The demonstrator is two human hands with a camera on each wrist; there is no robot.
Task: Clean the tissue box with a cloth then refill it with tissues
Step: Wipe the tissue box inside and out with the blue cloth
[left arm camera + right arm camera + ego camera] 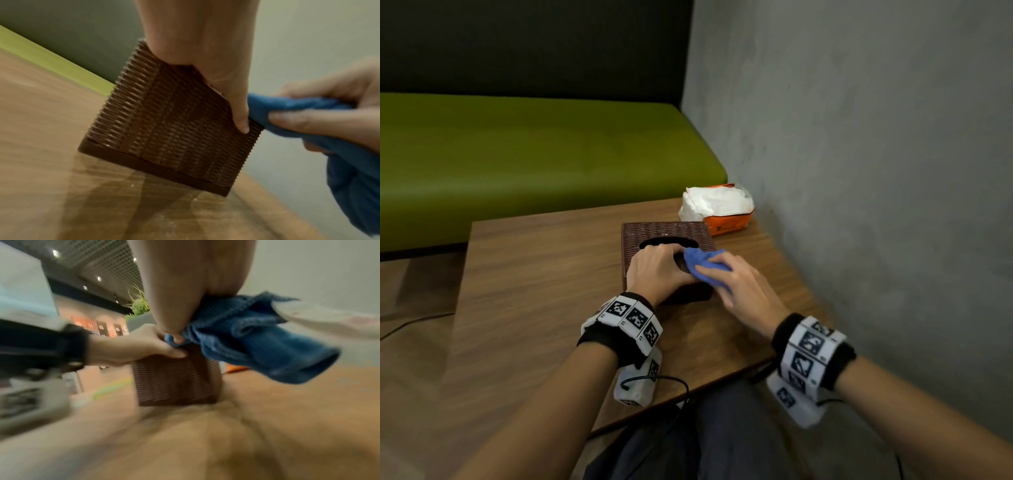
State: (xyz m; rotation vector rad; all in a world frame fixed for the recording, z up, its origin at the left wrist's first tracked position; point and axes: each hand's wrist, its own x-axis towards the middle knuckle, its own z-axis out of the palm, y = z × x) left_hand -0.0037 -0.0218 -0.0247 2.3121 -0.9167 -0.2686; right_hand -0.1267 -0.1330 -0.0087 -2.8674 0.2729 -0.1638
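Wiping the tissue box, refill not yet started.

I hold the brown woven tissue box (667, 240) with my left hand (657, 270); this grip is curled over its near top edge, thumb on the front side. My right hand (739, 281) grips the bunched blue cloth (702, 260) and presses it on the top of the box, just beside the oval opening. The box stands on the table (534, 274), toward the far right corner, near the wall. The tissue pack (717, 209) lies behind it at the far edge, already open and untouched. I judge the cleaning is in progress; the sides and the filling with tissues remain.
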